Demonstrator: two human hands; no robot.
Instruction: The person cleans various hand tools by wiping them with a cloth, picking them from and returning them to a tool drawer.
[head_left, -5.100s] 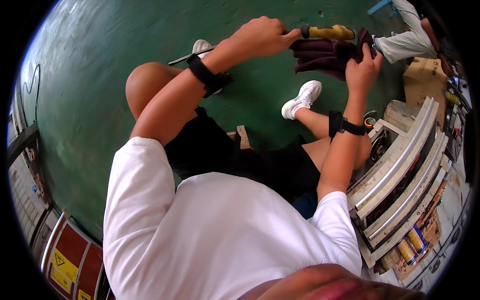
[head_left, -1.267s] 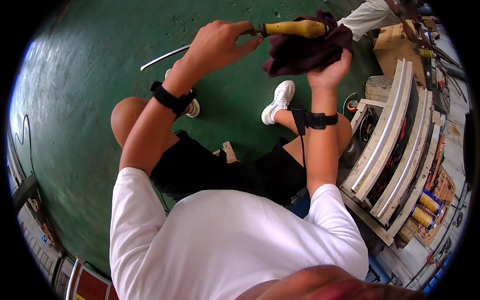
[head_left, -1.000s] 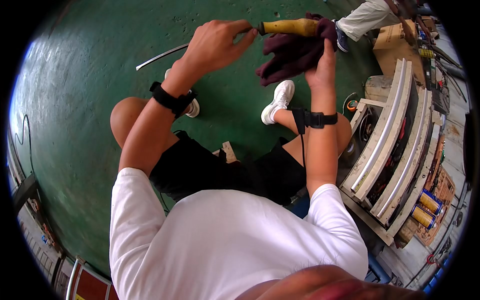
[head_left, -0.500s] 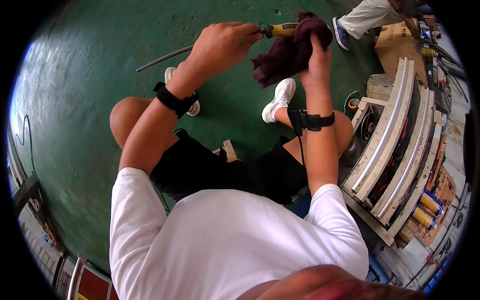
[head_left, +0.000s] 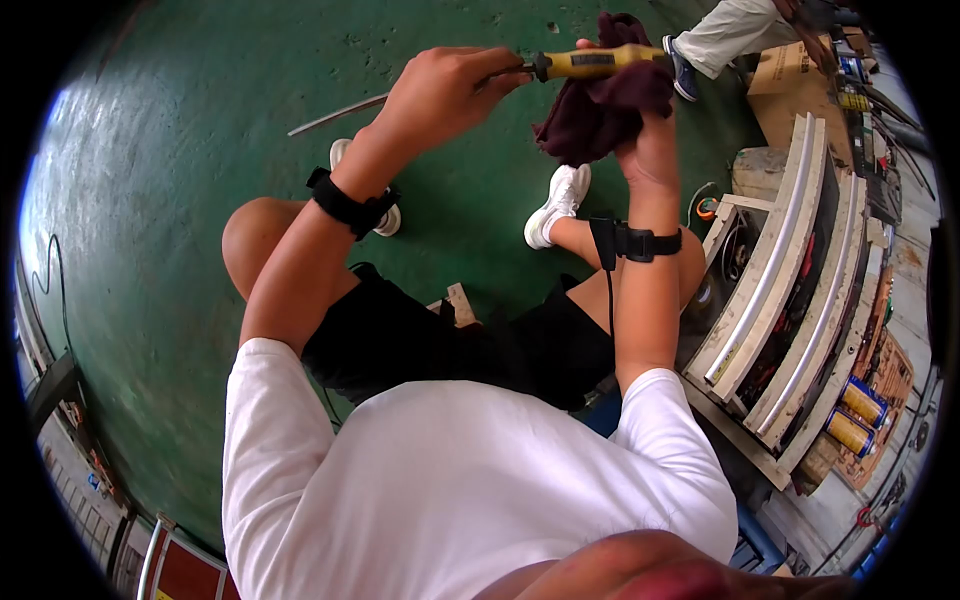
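Maroon cloth (head_left: 605, 110) bunched against the yellow handle (head_left: 598, 64) of a long screwdriver

Seated in a white T-shirt (head_left: 480, 470) and black shorts (head_left: 430, 340), the person (head_left: 290, 270) held both things out in front, above a green floor (head_left: 160, 240). What looked like a screwdriver lay nearly level, handle to the right, resting across the cloth, whose folds showed on both sides of it.

The left grip (head_left: 440, 92) was clasped round the metal shaft (head_left: 338, 115), back of the hand uppermost; the far end stuck out past the wrist. The right grip (head_left: 646, 150) was gathered round the cloth from below, one fingertip showing beyond the handle and the other fingers mostly hidden.

Judged from this pose, the work with the cloth was under way rather than complete: cloth touched handle, while the visible shaft lay outside the folds. How much of the surface was done could not be told. Neither thing was yet set down.

At the upper right, another person's pale trousers (head_left: 735, 38) showed beside a cardboard box (head_left: 790, 95). Nearer on the right stood a cream frame (head_left: 765, 262), with two blue-and-yellow cans (head_left: 862, 400) beyond it.
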